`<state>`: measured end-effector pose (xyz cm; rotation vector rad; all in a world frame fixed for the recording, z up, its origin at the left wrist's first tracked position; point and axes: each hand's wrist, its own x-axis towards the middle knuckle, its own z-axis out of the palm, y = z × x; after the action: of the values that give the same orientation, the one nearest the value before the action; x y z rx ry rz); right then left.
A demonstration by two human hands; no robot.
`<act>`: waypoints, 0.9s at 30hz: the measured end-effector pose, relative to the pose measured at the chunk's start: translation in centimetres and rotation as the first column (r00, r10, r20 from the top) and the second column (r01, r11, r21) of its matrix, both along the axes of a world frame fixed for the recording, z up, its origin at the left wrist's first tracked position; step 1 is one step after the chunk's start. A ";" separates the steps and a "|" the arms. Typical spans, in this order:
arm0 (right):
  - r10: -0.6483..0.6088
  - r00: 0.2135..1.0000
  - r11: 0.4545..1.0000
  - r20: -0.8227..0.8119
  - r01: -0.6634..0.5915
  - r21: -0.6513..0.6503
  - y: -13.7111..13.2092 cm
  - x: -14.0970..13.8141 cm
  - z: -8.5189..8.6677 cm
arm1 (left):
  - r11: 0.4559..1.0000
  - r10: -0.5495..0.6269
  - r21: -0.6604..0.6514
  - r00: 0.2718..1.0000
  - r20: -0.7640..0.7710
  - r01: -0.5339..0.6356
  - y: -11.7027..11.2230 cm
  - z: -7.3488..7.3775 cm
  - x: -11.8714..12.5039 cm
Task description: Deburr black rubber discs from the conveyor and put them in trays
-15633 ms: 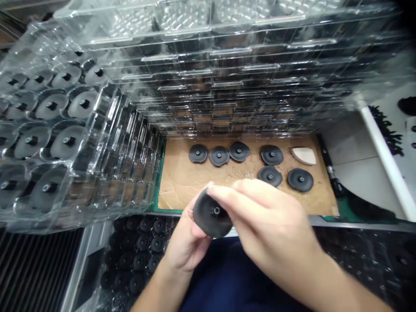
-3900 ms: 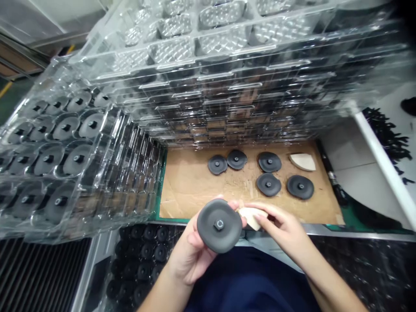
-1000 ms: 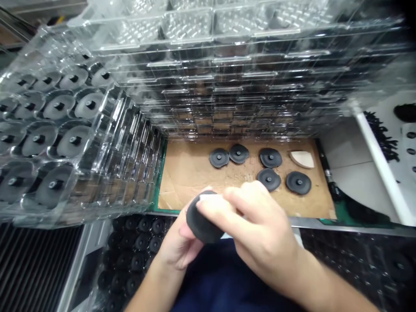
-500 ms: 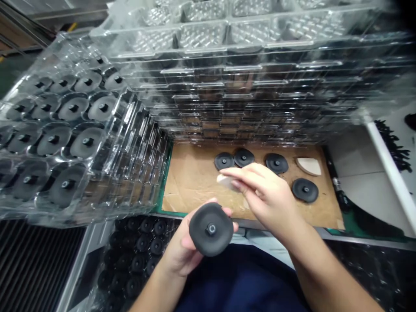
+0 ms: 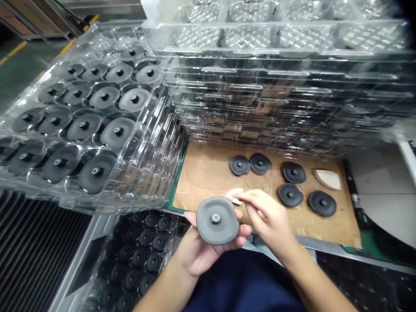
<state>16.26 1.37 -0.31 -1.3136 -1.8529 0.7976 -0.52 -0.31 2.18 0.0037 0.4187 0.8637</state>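
My left hand (image 5: 198, 249) holds a round dark grey rubber disc (image 5: 217, 220) with a small metal hub at its centre, face towards me, just in front of the bench edge. My right hand (image 5: 268, 219) pinches a small white wedge-shaped piece (image 5: 234, 193) beside the disc's upper right rim. Several more grey discs (image 5: 294, 172) lie flat on a brown cardboard sheet (image 5: 204, 173) beyond my hands. A second white wedge (image 5: 328, 178) rests at the sheet's right end.
A tall stack of clear plastic trays (image 5: 276, 86) rises behind the cardboard. At the left, another tray stack (image 5: 84, 130) has discs seated in its top pockets. Below the bench on the left, a bin of small black parts (image 5: 139, 251) sits. A white frame (image 5: 407, 151) borders the right.
My right hand has come back down from over the cardboard to the disc's rim, still pinching the white wedge. The view has shifted left. The disc stays in my left hand.
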 end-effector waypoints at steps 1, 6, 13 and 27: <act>0.035 0.999 0.999 0.016 -0.035 0.005 -0.3 -0.1 0.3 | 1.000 -0.005 0.008 1.000 0.012 0.005 -0.1 -0.1 0.0; 0.074 0.995 0.997 0.063 -0.074 -0.006 -1.7 -0.3 -1.0 | 0.986 0.090 0.151 0.989 -0.121 -0.072 -0.6 -0.8 -0.1; -0.096 0.995 0.991 0.039 0.100 -0.094 -2.3 1.0 -0.4 | 0.703 0.453 0.666 0.564 -0.690 0.251 -0.8 -2.3 -0.7; -0.020 0.863 0.710 -0.505 -0.343 -0.615 -1.6 1.6 4.7 | 0.548 0.464 0.663 0.473 -0.749 0.510 -0.9 -1.1 -1.0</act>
<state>17.90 -0.18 4.38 -1.1954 -1.2984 1.8744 -1.49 -1.22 1.05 1.5210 0.9564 0.8986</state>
